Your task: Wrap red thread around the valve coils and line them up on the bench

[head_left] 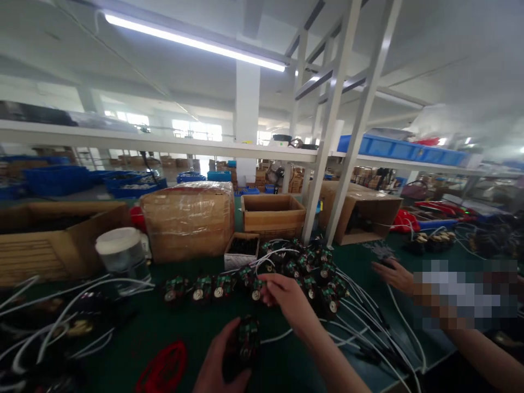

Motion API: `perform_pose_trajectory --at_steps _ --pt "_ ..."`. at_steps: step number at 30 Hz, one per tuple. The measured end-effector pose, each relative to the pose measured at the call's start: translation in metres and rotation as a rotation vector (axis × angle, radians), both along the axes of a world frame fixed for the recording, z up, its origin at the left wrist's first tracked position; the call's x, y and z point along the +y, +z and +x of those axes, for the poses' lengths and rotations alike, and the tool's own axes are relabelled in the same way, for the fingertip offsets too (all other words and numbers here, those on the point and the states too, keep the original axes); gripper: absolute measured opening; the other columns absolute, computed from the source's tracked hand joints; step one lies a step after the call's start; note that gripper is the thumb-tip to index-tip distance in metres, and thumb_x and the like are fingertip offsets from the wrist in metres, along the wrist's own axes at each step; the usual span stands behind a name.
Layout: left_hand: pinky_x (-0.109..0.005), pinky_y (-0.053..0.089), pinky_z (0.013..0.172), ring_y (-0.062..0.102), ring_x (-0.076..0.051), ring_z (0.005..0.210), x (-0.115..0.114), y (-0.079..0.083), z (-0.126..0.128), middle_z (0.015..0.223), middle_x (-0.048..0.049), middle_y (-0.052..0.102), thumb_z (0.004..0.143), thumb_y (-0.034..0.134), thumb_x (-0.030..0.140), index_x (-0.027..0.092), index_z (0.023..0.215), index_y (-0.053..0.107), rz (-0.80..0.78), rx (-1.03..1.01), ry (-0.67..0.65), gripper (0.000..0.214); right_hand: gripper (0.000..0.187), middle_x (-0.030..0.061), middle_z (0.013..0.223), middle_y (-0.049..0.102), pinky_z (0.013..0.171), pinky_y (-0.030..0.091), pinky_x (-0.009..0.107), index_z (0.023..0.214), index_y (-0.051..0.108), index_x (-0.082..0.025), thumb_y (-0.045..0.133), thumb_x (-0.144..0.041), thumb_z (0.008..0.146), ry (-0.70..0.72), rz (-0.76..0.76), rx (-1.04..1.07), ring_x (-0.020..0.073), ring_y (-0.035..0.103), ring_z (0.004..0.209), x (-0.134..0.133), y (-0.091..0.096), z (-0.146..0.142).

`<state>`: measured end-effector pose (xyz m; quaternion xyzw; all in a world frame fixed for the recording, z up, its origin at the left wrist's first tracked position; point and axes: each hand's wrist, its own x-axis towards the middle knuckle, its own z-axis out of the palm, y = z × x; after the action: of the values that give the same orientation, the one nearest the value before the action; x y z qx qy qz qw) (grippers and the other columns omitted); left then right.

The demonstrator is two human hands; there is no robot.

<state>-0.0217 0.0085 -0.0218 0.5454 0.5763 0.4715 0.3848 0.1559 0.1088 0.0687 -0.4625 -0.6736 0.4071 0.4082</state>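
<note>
My left hand (216, 363) is low in the view, closed round a dark small part with a green board (245, 341). My right hand (289, 297) reaches forward over the green table (196, 333), its fingers curled on the right end part (257, 292) of a row of like parts (200, 287). Behind my right hand lies a pile of the same parts (313, 267), with white wires (368, 311) trailing to the right.
Another person's hand (393, 274) rests on the table at right. A wrapped carton (188, 218), open cardboard boxes (272, 214), a white-lidded jar (120, 252) and slanted metal posts (327, 142) stand behind. A red cord bundle (164, 368) lies near my left hand.
</note>
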Motion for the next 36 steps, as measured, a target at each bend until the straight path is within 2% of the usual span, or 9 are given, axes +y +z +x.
perform_pose_trajectory --at_steps 2,5,10,13,19,25,29,33,36 --pt "-0.046 0.046 0.108 0.061 -0.03 0.12 -0.002 0.007 0.007 0.135 -0.0075 0.061 0.065 0.064 0.017 0.027 0.142 0.05 0.016 0.082 0.038 0.079 0.041 0.0072 0.086 0.069 0.061 0.049 0.027 0.117 0.069 -0.014 0.045 -0.038 0.095 0.018 -0.075 0.091 0.0164 0.063 0.067 -0.029 -0.019 0.015" --pt "-0.047 0.044 0.109 0.058 -0.029 0.124 -0.001 0.018 0.012 0.133 -0.0056 0.061 0.065 0.063 0.014 0.031 0.141 0.052 -0.011 0.16 0.029 0.078 0.034 0.0042 0.08 0.066 0.061 0.045 0.027 0.109 0.07 -0.016 0.06 -0.041 0.088 0.053 -0.206 0.284 0.015 0.058 0.063 -0.056 -0.042 0.022" --pt "-0.043 0.043 0.11 0.059 -0.027 0.122 0.001 0.024 0.011 0.129 -0.0039 0.065 0.068 0.063 0.012 0.034 0.133 0.06 -0.017 0.134 0.01 0.068 0.029 0.0012 0.077 0.065 0.06 0.043 0.027 0.104 0.061 -0.02 0.064 -0.042 0.086 0.107 -0.265 0.329 0.0155 0.056 0.062 -0.069 -0.064 0.011" --pt "-0.042 0.044 0.108 0.06 -0.026 0.12 0.0 0.024 0.011 0.128 -0.003 0.065 0.069 0.062 0.011 0.035 0.132 0.06 -0.025 0.135 0.01 0.067 0.024 0.0018 0.078 0.066 0.062 0.044 0.028 0.097 0.06 -0.02 0.064 -0.041 0.086 0.105 -0.282 0.321 0.0155 0.056 0.063 -0.07 -0.067 0.007" --pt "-0.04 0.045 0.106 0.06 -0.025 0.116 0.0 0.026 0.014 0.125 -0.0034 0.065 0.071 0.062 0.012 0.034 0.133 0.06 -0.043 0.141 0.016 0.066 0.023 0.0028 0.082 0.067 0.068 0.044 0.028 0.101 0.062 -0.019 0.065 -0.039 0.088 0.076 -0.304 0.317 0.0163 0.055 0.069 -0.073 -0.07 0.009" --pt "-0.039 0.048 0.1 0.063 -0.024 0.11 0.001 0.031 0.015 0.118 -0.004 0.068 0.073 0.068 0.017 0.034 0.13 0.062 -0.046 0.13 0.026 0.06 0.027 0.0021 0.081 0.066 0.065 0.042 0.028 0.102 0.064 -0.019 0.068 -0.041 0.087 0.096 -0.359 0.363 0.0152 0.053 0.066 -0.073 -0.074 0.009" --pt "-0.038 0.048 0.1 0.063 -0.024 0.109 0.0 0.03 0.015 0.117 -0.0031 0.068 0.072 0.067 0.013 0.035 0.131 0.061 -0.054 0.138 0.028 0.064 0.028 0.003 0.081 0.066 0.064 0.042 0.027 0.096 0.069 -0.019 0.073 -0.044 0.084 0.069 -0.373 0.404 0.015 0.053 0.066 -0.072 -0.077 0.009" --pt "-0.039 0.046 0.103 0.061 -0.024 0.112 -0.001 0.026 0.015 0.121 -0.0028 0.066 0.07 0.065 0.008 0.036 0.133 0.059 -0.05 0.131 0.016 0.069 0.028 0.0033 0.079 0.065 0.063 0.045 0.027 0.094 0.073 -0.021 0.076 -0.045 0.081 0.008 -0.308 0.388 0.0166 0.055 0.068 -0.072 -0.075 0.011" --pt "-0.038 0.046 0.103 0.061 -0.023 0.112 -0.001 0.026 0.015 0.12 -0.0026 0.066 0.072 0.064 0.008 0.036 0.134 0.059 -0.037 0.122 0.012 0.068 0.025 0.0041 0.08 0.065 0.064 0.048 0.029 0.093 0.075 -0.022 0.072 -0.045 0.085 0.013 -0.193 0.218 0.0191 0.058 0.07 -0.072 -0.066 0.01"
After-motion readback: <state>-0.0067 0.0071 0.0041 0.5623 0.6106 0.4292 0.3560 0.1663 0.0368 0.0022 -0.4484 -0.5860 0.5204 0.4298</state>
